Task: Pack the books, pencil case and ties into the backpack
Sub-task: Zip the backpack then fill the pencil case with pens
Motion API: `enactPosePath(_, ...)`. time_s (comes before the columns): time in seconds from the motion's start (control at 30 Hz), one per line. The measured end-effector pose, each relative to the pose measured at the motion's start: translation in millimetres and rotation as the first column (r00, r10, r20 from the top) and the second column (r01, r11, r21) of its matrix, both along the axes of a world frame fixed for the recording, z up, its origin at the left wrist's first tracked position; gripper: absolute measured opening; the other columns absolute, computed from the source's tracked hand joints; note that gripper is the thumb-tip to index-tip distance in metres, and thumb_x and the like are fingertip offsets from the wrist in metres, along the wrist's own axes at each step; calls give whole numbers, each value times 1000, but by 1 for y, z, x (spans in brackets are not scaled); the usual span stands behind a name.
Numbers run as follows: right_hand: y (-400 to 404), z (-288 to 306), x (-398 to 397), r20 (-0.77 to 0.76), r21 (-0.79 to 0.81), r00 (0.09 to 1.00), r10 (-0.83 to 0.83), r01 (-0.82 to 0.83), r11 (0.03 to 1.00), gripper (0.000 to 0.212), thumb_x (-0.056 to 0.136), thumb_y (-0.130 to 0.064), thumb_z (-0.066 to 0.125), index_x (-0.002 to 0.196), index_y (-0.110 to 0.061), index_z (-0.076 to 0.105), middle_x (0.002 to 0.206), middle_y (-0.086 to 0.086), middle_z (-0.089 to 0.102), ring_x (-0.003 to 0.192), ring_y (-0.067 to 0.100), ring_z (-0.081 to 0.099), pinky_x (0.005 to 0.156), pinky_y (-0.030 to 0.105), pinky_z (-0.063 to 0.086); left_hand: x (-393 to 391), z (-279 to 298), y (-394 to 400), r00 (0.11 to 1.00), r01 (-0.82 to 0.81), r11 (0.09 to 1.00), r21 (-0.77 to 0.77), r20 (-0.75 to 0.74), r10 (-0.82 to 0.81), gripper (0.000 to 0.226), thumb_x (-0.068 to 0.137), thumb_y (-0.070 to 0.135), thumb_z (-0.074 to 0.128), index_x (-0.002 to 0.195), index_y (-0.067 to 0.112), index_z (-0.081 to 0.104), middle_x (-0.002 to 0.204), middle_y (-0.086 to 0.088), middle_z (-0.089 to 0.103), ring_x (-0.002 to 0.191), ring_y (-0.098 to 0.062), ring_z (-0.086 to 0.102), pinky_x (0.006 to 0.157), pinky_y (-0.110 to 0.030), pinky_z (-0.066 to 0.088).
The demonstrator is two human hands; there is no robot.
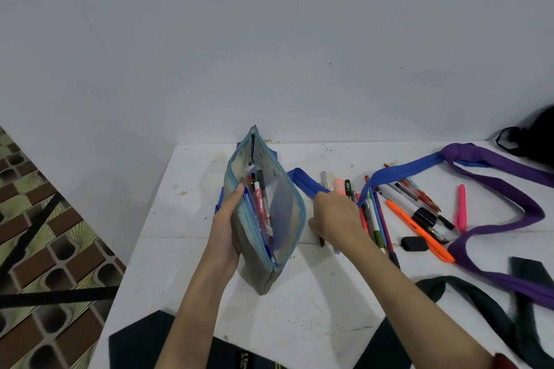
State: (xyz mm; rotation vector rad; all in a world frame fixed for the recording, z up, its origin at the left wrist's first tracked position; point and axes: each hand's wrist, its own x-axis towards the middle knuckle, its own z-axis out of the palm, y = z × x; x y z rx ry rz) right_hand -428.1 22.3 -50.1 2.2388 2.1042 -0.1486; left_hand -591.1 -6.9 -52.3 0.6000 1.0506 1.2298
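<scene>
Two hands work at the white table (168, 249): the left hand (229, 225) grips the left wall of the pencil case (281, 219), held upright with its mouth open and pens inside. Just right of it, the right hand (335, 219) curls over loose pens (374, 219) — what it actually pinches I cannot tell — while the backpack (530, 135) sits at the far right edge.

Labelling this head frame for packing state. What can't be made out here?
- Backpack: cut off by right edge; open or closed unclear.
- Right hand: its back hides the fingertips, so which pens it grips is unclear.
- Pencil case: walls hide its lower contents.
- Books: none identifiable.
- Black tie: cut off by the frame edge.
</scene>
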Motion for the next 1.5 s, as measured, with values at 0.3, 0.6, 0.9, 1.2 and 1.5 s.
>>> enactPosePath(0.3, 1, 5, 11, -307, -255, 946, -102, 21, 967, 32, 81, -25, 68, 64, -12, 44, 57, 0, 49, 46, 9, 46, 52, 19, 40, 1, 0, 0, 1000, -10, 1000, 15, 13, 10, 37, 90, 41, 50, 123, 25, 57, 98, 0, 67, 91, -19, 63, 79, -35, 53)
enactPosePath(0.6, -23, 91, 23, -968, 67, 252, 19, 180, 981, 19, 79, -6, 61, 60, -2, 57, 48, 5, 47, 40, 10, 34, 39, 18, 28, 1, 0, -1, 999, 23, 1000, -2, 36, -23, 42, 88, 44, 51, 124, 23, 58, 108, -4, 67, 98, -21, 62, 75, -33, 53)
enactPosePath(0.9, -31, 71, -29, -428, 183, 878, 213, -147, 972, 24, 78, -32, 66, 77, -8, 71, 70, 3, 67, 63, 14, 56, 54, 23, 40, 5, -1, -3, 999, 40, 998, 50, 14, -40, 42, 88, 44, 50, 124, 24, 59, 110, -5, 69, 104, -23, 64, 88, -40, 52)
enactPosePath(1.2, -2, 30, 27, -620, 56, 774, -131, 210, 976, 25, 80, -16, 58, 73, 7, 62, 53, 6, 54, 51, 18, 46, 54, 26, 40, 4, -1, -3, 997, 30, 1000, 8, 65, -30, 40, 87, 42, 54, 120, 22, 62, 104, -2, 70, 103, -22, 63, 81, -35, 52)
enactPosePath(1.5, 5, -15, 21, -120, 44, 988, -94, 100, 994, 21, 94, -32, 51, 96, -12, 54, 79, 2, 53, 73, 18, 53, 63, 27, 42, 3, -1, -3, 997, 38, 999, 15, 66, -39, 42, 86, 44, 53, 123, 25, 59, 107, -1, 69, 101, -20, 63, 80, -34, 53)
